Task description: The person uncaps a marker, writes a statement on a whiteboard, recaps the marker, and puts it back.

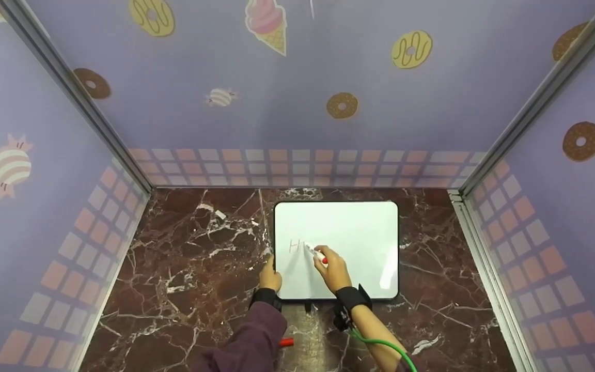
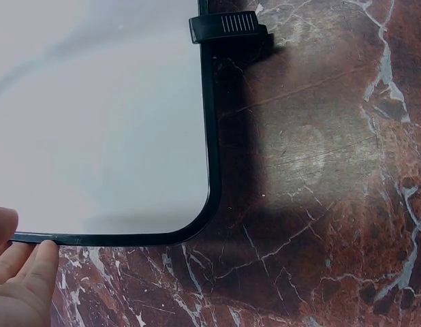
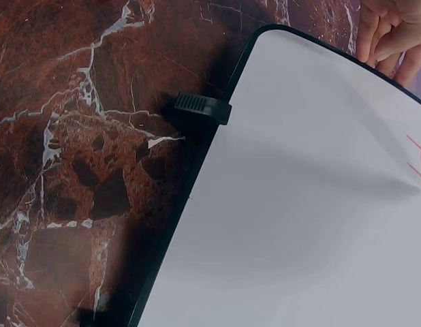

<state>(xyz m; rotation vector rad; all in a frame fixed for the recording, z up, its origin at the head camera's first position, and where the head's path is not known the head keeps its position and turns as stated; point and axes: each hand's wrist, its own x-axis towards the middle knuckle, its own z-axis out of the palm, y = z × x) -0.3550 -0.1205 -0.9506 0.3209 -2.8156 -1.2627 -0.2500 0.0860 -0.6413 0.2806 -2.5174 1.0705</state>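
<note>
A white whiteboard with a thin black frame lies on the marbled tabletop. My right hand pinches a white marker with a red end, its tip at the board left of the middle. Thin red strokes, an "H" and the start of another letter, show by the tip. On the board's left edge, my left hand grips the frame, thumb above and fingers at the rim in the left wrist view. The right wrist view shows those left-hand fingers too, but neither right hand nor marker.
A black clip sits on the board's near edge. Near my left sleeve lies a red piece, partly covered. Patterned walls stand behind and on both sides. A green cable runs along my right forearm.
</note>
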